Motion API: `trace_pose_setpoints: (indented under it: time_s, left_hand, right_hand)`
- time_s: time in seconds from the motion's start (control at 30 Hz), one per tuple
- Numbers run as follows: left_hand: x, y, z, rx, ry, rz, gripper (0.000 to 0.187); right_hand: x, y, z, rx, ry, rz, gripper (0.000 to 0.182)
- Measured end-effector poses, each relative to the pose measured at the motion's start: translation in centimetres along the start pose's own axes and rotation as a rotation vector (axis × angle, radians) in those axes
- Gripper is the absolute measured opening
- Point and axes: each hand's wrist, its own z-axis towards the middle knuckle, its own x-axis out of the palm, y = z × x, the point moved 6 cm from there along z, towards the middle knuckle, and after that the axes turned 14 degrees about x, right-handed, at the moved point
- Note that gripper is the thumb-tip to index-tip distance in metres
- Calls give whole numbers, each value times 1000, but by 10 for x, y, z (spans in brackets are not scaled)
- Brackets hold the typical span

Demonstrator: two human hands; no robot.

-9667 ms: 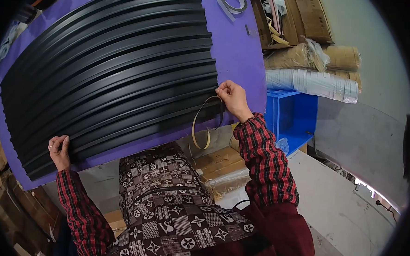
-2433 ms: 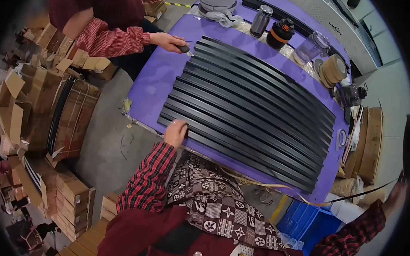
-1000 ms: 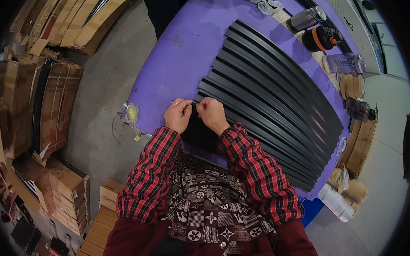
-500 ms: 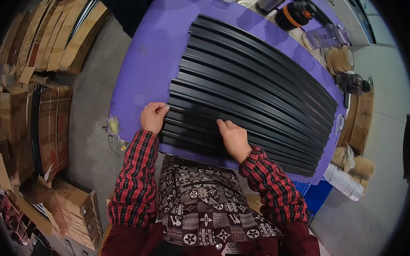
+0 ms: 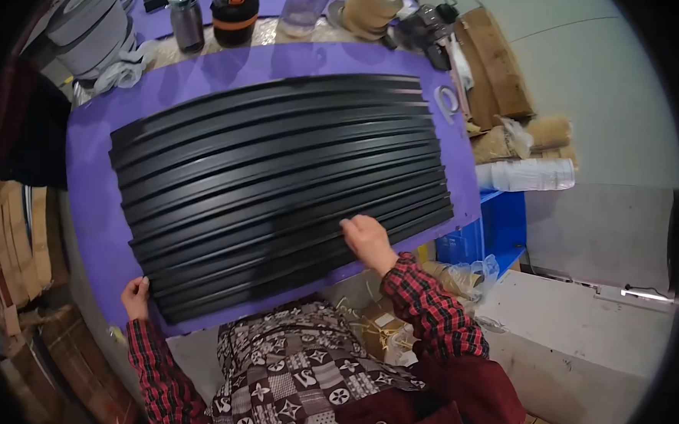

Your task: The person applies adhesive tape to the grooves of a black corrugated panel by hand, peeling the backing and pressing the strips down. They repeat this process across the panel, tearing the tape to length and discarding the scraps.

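Long black ridged strips (image 5: 273, 162) lie side by side on the purple tabletop (image 5: 94, 199), forming one broad ribbed sheet. At their near left corner is my left hand (image 5: 135, 299), thumb and finger closed on the end of a strip. My right hand (image 5: 370, 243) rests over the near strips, right of the middle, with its fingers curled in against a ridge. The undersides of its fingertips are hidden.
Along the far edge stand a steel flask (image 5: 186, 21), a black bottle with an orange band (image 5: 235, 14) and tape rolls (image 5: 369, 12). White reels (image 5: 88, 26) are at far left. A tape ring (image 5: 446, 101) lies right. Cardboard boxes (image 5: 20, 234) stand left, a blue bin (image 5: 500, 228) right.
My view has turned, so the table and strips appear rotated and farther left. Both hands stay at the near strips, the left one at their left end.
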Motion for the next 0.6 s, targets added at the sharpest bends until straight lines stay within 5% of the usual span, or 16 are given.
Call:
trace_pose_setpoints:
  time_s: [0.1, 0.3, 0.6]
  left_hand:
    - [-2, -13, -6, -39, 14, 7, 13]
    - [-2, -17, -8, -8, -22, 41, 13]
    - [-6, -16, -6, -22, -15, 56, 14]
  right_hand:
    - [-5, -9, 2, 124, 9, 262, 12]
    - [36, -38, 4, 628, 360, 759, 7]
    - [59, -44, 24, 715, 406, 768, 8]
